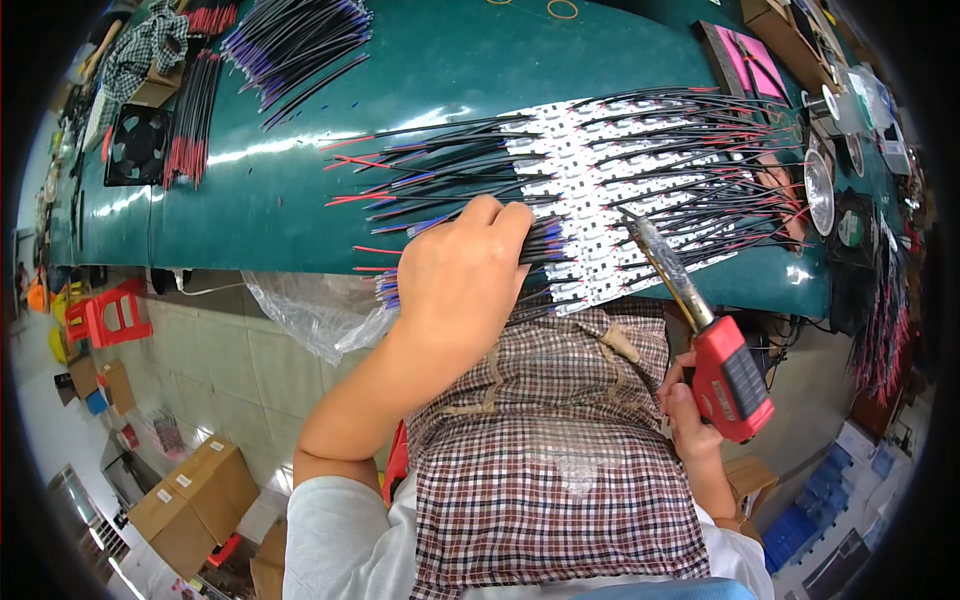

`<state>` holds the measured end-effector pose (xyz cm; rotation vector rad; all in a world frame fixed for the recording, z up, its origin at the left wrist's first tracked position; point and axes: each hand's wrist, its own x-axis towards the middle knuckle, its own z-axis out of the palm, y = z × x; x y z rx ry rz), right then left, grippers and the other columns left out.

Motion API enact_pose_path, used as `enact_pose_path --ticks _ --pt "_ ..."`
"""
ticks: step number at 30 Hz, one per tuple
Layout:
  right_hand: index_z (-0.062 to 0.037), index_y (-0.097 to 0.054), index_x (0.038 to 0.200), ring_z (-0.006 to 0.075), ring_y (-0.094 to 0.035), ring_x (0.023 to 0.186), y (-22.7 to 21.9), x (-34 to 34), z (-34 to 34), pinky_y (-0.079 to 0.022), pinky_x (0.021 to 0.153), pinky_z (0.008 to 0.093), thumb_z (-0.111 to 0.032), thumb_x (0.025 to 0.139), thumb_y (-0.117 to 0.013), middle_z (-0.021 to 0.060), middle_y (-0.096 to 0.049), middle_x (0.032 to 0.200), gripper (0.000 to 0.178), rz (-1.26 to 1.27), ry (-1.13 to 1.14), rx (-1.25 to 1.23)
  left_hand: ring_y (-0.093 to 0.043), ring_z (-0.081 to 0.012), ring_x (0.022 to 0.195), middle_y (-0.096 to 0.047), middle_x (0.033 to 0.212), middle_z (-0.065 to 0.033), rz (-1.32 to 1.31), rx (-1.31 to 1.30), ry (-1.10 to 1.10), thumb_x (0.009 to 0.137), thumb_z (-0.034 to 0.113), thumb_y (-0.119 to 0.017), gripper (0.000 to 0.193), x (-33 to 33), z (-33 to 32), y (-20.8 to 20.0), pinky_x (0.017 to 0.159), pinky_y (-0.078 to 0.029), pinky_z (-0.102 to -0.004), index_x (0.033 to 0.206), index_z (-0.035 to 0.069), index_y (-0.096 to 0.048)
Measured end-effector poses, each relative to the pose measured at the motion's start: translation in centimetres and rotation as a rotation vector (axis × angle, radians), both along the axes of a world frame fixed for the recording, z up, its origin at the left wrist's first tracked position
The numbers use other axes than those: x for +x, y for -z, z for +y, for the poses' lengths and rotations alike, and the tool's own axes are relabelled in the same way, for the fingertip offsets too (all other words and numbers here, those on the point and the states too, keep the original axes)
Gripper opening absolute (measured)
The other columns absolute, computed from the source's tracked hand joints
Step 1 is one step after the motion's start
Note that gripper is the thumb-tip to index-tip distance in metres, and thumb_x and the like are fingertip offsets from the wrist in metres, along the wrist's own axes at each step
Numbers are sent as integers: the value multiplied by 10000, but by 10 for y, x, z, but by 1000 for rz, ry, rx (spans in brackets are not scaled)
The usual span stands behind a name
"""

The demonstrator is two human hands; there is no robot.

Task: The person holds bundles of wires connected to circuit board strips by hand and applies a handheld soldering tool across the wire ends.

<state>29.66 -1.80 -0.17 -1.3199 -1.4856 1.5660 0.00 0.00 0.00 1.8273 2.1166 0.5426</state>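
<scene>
While your left hand (465, 275) curls over wires (543, 243) at centre frame (grip hidden, can't tell) and your right hand (692, 418) wraps the soldering iron (715, 350), best keep its hot end off neighbouring leads across the white boards (577, 190), right of centre.

L hand (462, 265) is bending over blk/blue wires (546, 240) just L of the white boards (585, 215), fingertips hiding. R hand (692, 412) is gripping a red-handled soldering iron (733, 380) below-R of the boards, tip pointing at them, contact unclear. Blk/purple wire bundle (300, 40) is lying up-L of the boards, blk fan (137, 145) sitting far L, plaid apron (530, 430) showing below.
</scene>
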Motion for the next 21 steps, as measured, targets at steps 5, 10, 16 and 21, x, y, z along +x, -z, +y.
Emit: enact_pose_path --ticks 5,10,16,21 --pt "13 -487 1178 70 -471 556 8 -10 1 -403 487 217 -87 949 -555 75 -563 772 258 -120 -158 178 -653 -278 743 -655 873 -62 29 10 -32 686 48 -765 262 -2 -3 -14 625 -515 -355 929 81 -673" --pt "7 -504 1144 67 -476 545 12 -13 -3 -403 484 212 -109 947 -573 67 -569 774 239 -110 -129 88 -642 -281 693 -602 800 -81 76 85 6 673 67 -758 234 -15 -7 -39 594 -508 -370 871 66 -632" --pt "-3 -528 1073 62 -476 532 15 -20 -4 -393 476 211 -131 945 -587 56 -578 762 190 -120 -91 22 -640 -314 791 -633 845 -94 19 -83 155 759 134 -738 196 -16 18 -9 692 -516 -419 927 58 -672" --pt "-19 -534 980 65 -476 528 12 -24 -1 -365 462 206 -138 954 -573 63 -579 764 128 -145 -118 10 -636 -331 779 -627 809 -124 35 -52 204 757 151 -738 179 -16 28 -4 674 -504 -434 836 30 -633"
